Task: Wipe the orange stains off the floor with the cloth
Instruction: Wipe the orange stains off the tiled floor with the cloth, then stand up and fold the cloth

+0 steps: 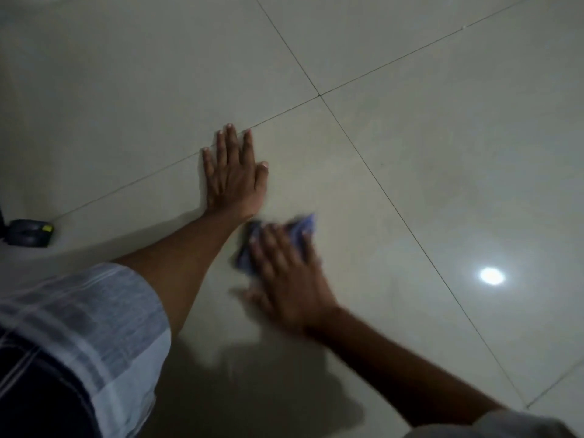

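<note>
One hand (290,279) on blue cloth (304,228)

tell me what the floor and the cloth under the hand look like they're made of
The floor looks like glazed ceramic or porcelain tile, pale and glossy: it reflects a light as a bright spot, and thin dark joints divide it. The cloth under the right hand looks like soft blue fabric, since it bunches and folds; motion blur hides its weave.
</note>
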